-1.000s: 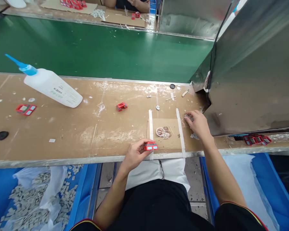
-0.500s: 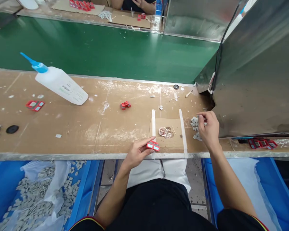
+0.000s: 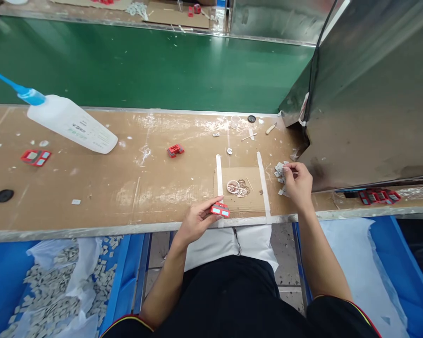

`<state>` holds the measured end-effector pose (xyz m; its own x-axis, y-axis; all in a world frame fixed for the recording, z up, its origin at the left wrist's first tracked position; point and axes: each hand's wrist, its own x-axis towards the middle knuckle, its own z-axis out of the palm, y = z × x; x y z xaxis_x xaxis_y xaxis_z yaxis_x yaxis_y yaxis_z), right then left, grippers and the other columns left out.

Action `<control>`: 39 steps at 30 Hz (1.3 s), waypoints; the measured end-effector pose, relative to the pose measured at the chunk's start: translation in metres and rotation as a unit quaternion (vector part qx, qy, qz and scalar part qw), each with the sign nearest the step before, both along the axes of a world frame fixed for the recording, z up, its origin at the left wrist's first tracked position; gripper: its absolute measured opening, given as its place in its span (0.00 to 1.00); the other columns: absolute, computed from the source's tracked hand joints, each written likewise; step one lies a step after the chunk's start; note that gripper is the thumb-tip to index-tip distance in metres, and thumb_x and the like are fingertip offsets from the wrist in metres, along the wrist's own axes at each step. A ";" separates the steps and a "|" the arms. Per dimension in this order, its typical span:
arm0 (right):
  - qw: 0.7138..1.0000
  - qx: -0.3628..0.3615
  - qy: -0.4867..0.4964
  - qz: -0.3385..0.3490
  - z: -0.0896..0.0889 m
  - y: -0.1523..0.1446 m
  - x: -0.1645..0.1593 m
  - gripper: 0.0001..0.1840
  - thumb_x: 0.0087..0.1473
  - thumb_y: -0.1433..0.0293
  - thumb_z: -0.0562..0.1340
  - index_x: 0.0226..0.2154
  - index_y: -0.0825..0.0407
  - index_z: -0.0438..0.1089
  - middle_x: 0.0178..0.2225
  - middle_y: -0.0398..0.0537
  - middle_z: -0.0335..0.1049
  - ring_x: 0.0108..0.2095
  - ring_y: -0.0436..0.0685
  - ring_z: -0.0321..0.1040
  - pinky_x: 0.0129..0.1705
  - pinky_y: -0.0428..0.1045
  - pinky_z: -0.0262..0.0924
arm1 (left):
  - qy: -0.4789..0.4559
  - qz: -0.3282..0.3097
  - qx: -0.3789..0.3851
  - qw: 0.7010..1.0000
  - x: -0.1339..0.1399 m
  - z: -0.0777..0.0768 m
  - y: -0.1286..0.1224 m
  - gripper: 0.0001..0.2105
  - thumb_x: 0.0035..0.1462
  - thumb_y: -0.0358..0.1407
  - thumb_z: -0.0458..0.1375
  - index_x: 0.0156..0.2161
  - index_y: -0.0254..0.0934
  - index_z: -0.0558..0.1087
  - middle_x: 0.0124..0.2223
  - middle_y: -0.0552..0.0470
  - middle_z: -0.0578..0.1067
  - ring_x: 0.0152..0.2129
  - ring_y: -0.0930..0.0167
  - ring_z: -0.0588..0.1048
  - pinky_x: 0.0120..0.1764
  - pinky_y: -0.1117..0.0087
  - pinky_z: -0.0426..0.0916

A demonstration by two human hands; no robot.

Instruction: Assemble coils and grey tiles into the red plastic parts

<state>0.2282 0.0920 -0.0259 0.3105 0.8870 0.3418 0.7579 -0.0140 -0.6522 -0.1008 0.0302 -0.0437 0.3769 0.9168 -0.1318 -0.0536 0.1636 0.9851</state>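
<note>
My left hand (image 3: 194, 221) is closed on a small red plastic toy-vehicle part (image 3: 220, 210) with pale blue window panels, held over the front edge of the bench. My right hand (image 3: 299, 184) has thumb and forefinger pinched together at a heap of small grey plastic pieces (image 3: 279, 174). Whatever is between those fingertips is too small to make out. Between the hands, a cardboard pad (image 3: 248, 204) bordered by white tape carries a small round dish (image 3: 233, 187), a thin stick (image 3: 250, 183) and smears of brown liquid.
A white squeeze bottle (image 3: 72, 123) with a blue nozzle lies at left. Red parts (image 3: 175, 150) rest on the bench, with several more (image 3: 379, 196) at far right. A metal housing (image 3: 366, 103) rises on the right. Beyond runs a green belt (image 3: 144, 65). Blue bins (image 3: 121, 277) flank me below.
The view has shifted slightly. My right hand has come down onto the grey pieces, fingers pinched. My left hand keeps its hold on the red part.
</note>
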 end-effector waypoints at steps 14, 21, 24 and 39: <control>0.999 -0.024 -0.024 -0.010 0.011 -0.005 -0.004 0.10 0.59 0.61 0.56 0.32 0.49 0.66 0.28 0.49 0.75 0.30 0.59 0.71 0.34 0.51 0.62 | 0.001 -0.002 0.021 1.000 0.000 0.001 0.001 0.21 0.56 0.36 0.66 0.56 0.34 0.77 0.45 0.42 0.83 0.41 0.63 0.82 0.45 0.66 0.78; 0.987 -0.057 0.142 0.050 0.035 -0.060 -0.042 0.10 0.62 0.60 0.59 0.34 0.49 0.66 0.23 0.41 0.70 0.25 0.54 0.71 0.32 0.50 0.67 | -0.024 -0.011 0.015 1.000 0.002 0.001 0.000 0.22 0.57 0.35 0.66 0.57 0.35 0.75 0.46 0.42 0.83 0.41 0.66 0.82 0.45 0.67 0.78; 0.975 -0.077 0.177 0.109 0.033 -0.083 -0.073 0.08 0.63 0.63 0.58 0.34 0.49 0.68 0.25 0.43 0.70 0.26 0.54 0.71 0.31 0.49 0.66 | -0.031 -0.020 0.016 0.999 0.002 0.001 0.000 0.21 0.56 0.34 0.67 0.55 0.34 0.76 0.45 0.42 0.83 0.40 0.66 0.82 0.45 0.69 0.78; 0.889 -0.232 0.262 0.295 0.037 -0.073 -0.124 0.06 0.61 0.67 0.61 0.33 0.51 0.70 0.30 0.45 0.75 0.31 0.54 0.72 0.34 0.48 0.65 | -0.011 -0.059 0.042 0.997 0.000 0.001 0.002 0.19 0.55 0.34 0.68 0.52 0.34 0.77 0.44 0.43 0.83 0.41 0.65 0.83 0.46 0.68 0.78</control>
<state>0.1041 0.0194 0.0112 -0.2465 0.9562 -0.1578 0.3157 -0.0748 -0.9459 -0.1010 0.0320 -0.0425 0.4841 0.8737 -0.0475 -0.0603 0.0875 0.9943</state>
